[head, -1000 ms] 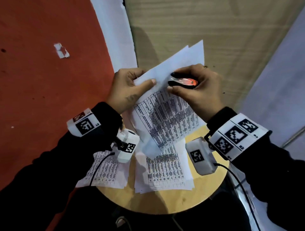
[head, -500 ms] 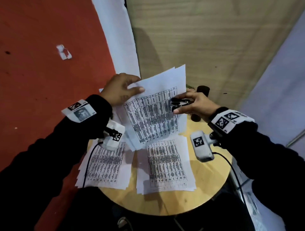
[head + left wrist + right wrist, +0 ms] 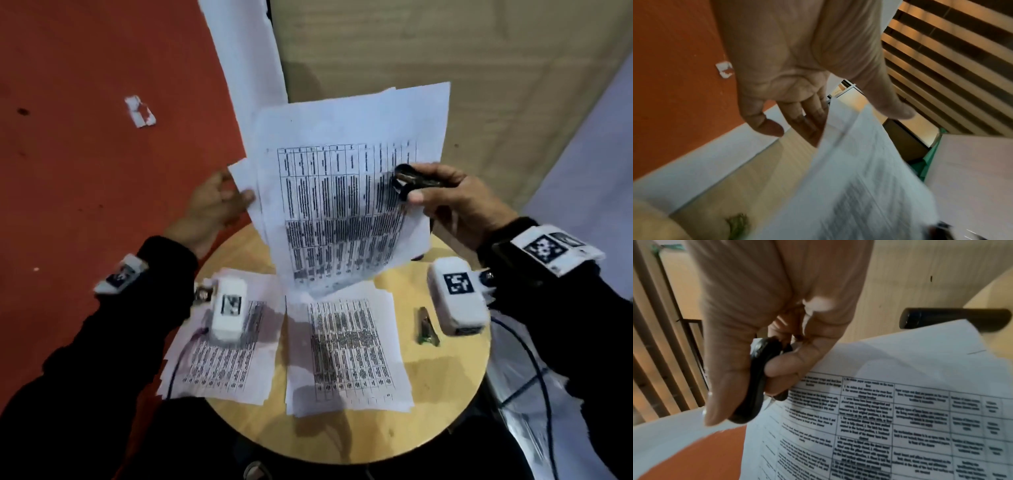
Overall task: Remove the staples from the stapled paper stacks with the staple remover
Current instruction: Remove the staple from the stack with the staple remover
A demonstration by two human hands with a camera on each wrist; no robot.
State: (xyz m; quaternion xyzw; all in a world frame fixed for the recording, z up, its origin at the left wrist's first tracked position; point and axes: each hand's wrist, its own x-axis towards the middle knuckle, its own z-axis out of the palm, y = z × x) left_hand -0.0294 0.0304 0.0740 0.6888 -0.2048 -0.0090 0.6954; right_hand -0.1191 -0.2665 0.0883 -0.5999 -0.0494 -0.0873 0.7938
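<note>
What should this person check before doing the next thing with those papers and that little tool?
1. Remover gripped in right hand: ok.
2. Left hand holding the lifted stack by its edge: ok, thumb on top, fingers beneath.
3. Staple out of this stack: cannot tell; no staple is visible, but the pictures are blurred.
4. Sheets coming apart: ok, they fan out at the left edge.
5. Place to lay them: ok, two piles already lie on the table.
6. Small green thing near the right wrist: cannot tell what it is.

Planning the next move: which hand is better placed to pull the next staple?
Right hand: it already grips the black staple remover; the left hand pinches the raised printed paper stack.
</note>
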